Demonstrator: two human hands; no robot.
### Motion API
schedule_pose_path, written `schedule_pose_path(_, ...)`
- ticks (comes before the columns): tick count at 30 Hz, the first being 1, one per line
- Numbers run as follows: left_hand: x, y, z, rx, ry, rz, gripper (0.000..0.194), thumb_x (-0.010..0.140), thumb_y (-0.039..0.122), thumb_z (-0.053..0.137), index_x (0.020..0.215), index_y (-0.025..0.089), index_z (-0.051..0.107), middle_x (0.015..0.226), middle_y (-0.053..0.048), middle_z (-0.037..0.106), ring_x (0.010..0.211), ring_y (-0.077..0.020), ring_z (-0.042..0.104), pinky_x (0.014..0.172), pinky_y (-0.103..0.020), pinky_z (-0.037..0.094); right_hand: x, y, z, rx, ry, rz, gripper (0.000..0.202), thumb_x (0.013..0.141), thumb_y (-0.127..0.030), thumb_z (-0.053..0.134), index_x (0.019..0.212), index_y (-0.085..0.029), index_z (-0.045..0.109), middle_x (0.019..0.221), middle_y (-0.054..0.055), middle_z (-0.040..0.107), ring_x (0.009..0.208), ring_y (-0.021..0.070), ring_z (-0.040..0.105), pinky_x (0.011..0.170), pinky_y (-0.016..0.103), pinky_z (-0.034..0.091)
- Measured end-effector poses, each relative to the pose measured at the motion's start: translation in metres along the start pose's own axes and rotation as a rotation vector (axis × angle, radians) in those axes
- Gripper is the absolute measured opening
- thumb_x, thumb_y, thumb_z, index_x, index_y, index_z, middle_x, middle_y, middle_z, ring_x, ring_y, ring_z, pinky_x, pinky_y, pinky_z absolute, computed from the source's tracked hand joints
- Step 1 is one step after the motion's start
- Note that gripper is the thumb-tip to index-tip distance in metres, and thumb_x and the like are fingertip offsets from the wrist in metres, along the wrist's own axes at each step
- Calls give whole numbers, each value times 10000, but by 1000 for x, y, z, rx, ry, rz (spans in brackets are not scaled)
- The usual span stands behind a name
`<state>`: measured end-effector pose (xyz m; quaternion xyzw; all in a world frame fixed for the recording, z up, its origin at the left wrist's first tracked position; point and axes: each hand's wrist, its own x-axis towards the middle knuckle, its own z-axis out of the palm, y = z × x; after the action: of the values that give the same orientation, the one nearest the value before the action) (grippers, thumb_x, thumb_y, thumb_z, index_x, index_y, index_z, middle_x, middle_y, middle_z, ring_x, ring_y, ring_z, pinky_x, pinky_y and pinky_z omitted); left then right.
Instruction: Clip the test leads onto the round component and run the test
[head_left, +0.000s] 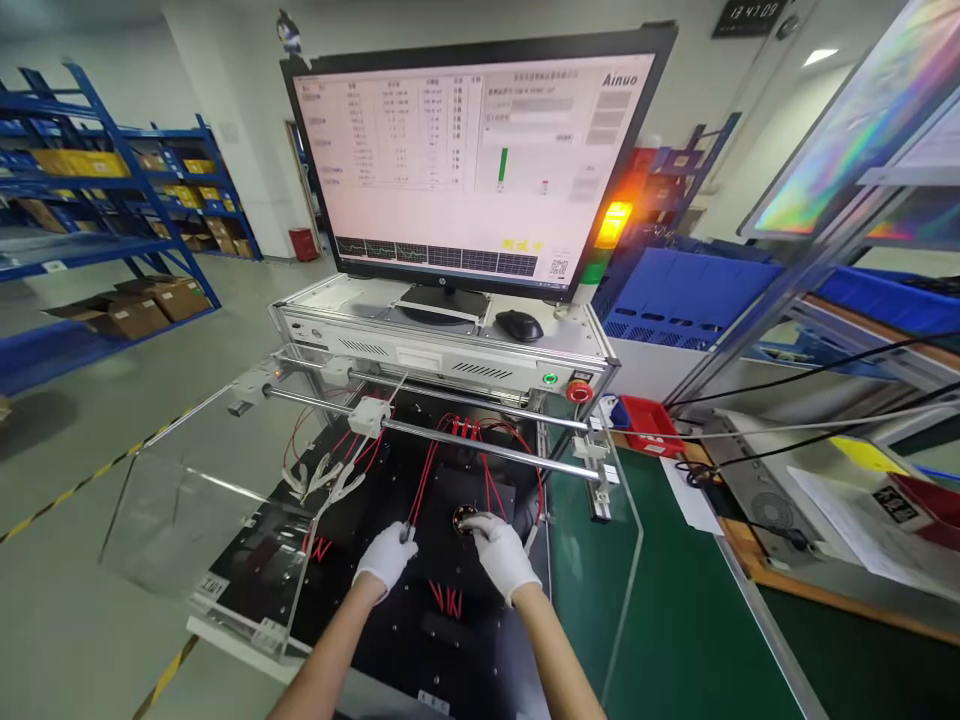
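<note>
Both my hands wear white gloves and reach into a test fixture with a black base plate. My left hand pinches the clip end of a red test lead near the plate's middle. My right hand rests its fingers on a small round part with a copper-coloured ring seated on the plate. More red leads hang from a metal rail above, and loose clips dangle at the left.
A clear acrylic guard surrounds the fixture. Behind it are a grey instrument box with a mouse, green and red buttons, and a large monitor. A green mat, red bin and cables lie right; blue shelving stands left.
</note>
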<state>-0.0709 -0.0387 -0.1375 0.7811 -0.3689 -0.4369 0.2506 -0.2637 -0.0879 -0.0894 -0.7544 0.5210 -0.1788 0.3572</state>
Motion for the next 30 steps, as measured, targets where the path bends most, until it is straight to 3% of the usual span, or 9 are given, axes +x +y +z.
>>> schedule_pose_path(4, -6, 17, 1, -467, -167, -57, 372, 717, 161, 629, 1028, 163, 426, 788, -31, 580, 694, -178, 619, 704, -331, 492, 1, -8, -1, -454, -191, -90, 391, 743, -76, 416, 951, -257, 694, 1110, 35, 646, 1031, 221, 560, 908, 319, 405)
schedule_pose_path(7, -13, 29, 7, -738, -298, -85, 430, 610, 183, 749, 926, 146, 459, 683, -6, 549, 632, -185, 616, 649, -326, 496, 2, -13, -2, -560, -233, -123, 385, 752, -79, 417, 988, -234, 679, 1109, 60, 637, 1015, 237, 557, 882, 320, 404)
schedule_pose_path(9, -16, 34, 14, -884, -321, -101, 443, 550, 162, 792, 838, 160, 456, 684, -4, 553, 645, -184, 621, 650, -312, 498, 4, -14, -2, -594, -240, -141, 368, 763, -72, 408, 983, -200, 673, 1082, 92, 639, 988, 236, 563, 873, 322, 399)
schedule_pose_path(15, -17, 46, 28, -1094, -155, -225, 358, 651, 26, 685, 829, 182, 417, 687, -14, 591, 611, -175, 631, 580, -279, 498, 12, -15, 3, -692, -251, -167, 344, 775, -12, 354, 932, -60, 656, 971, 213, 637, 898, 255, 579, 845, 368, 394)
schedule_pose_path(18, -16, 51, 30, -1158, -69, -248, 282, 723, -24, 568, 811, 188, 404, 649, 3, 581, 562, -152, 619, 563, -265, 495, 13, -13, 3, -712, -268, -166, 344, 769, -4, 353, 911, -50, 663, 961, 222, 640, 886, 259, 578, 835, 375, 396)
schedule_pose_path(24, -16, 55, 37, -1241, 35, -239, 235, 773, -31, 501, 770, 186, 410, 634, 13, 572, 548, -128, 614, 582, -247, 497, 11, -11, 0, -696, -295, -143, 361, 750, -72, 443, 1006, -168, 679, 1119, 135, 621, 1005, 244, 543, 873, 326, 389)
schedule_pose_path(30, -19, 56, 44, -1240, 101, -255, 249, 771, -42, 517, 768, 185, 416, 616, 17, 564, 515, -112, 593, 557, -229, 487, 10, -11, 1, -680, -313, -91, 417, 757, -78, 407, 1002, -259, 692, 1221, 75, 572, 1087, 260, 498, 891, 321, 391)
